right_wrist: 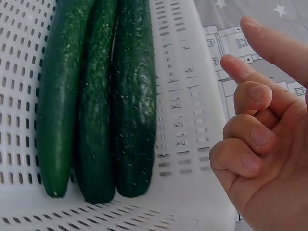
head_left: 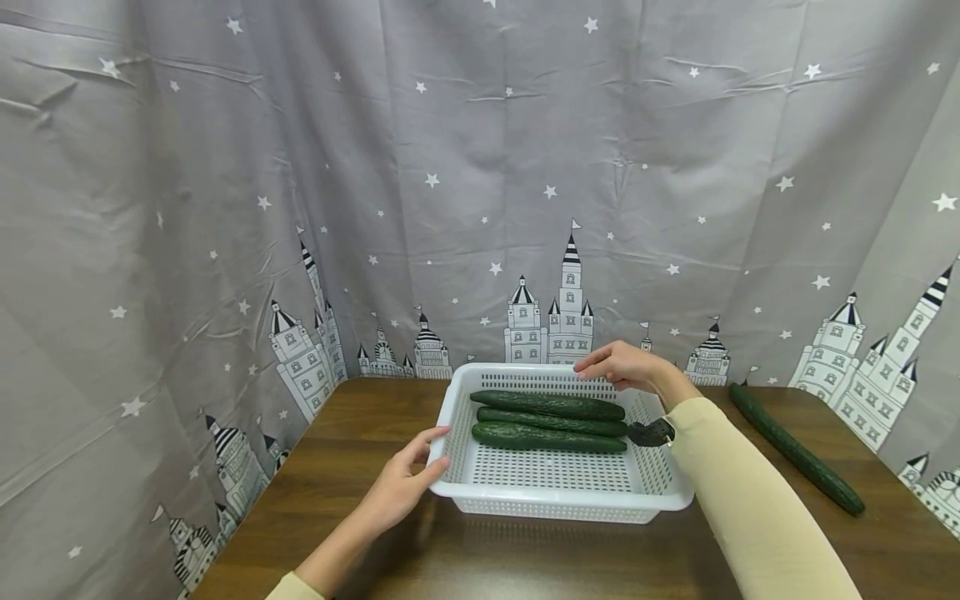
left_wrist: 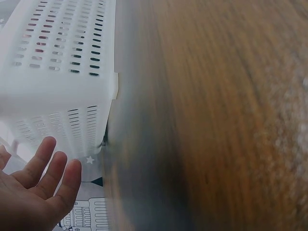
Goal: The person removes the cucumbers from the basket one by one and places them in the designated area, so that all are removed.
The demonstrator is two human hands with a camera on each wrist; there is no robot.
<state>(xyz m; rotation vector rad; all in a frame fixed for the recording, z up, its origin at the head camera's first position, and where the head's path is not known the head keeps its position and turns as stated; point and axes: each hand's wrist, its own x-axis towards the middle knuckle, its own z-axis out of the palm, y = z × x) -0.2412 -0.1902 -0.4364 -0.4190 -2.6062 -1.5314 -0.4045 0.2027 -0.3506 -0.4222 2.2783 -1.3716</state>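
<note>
Three dark green cucumbers lie side by side in a white perforated plastic basket [head_left: 551, 497]: a far cucumber [head_left: 547, 404], a middle cucumber [head_left: 551, 421] and a near cucumber [head_left: 547, 437]. My left hand [head_left: 405, 479] is at the basket's left rim, its fingertips right at the edge. In the left wrist view, the left fingers [left_wrist: 53, 173] extend loosely beside the slotted wall. Over the far right part of the basket hangs my right hand [head_left: 626, 365], holding nothing. The right wrist view shows its index finger extended and the other fingers loosely curled.
Another cucumber [head_left: 798, 450] lies on the brown wooden table [head_left: 367, 433] to the right of the basket. Behind the table hangs a grey curtain [head_left: 465, 167] printed with stars and castles. A black strap [head_left: 651, 432] circles the right wrist.
</note>
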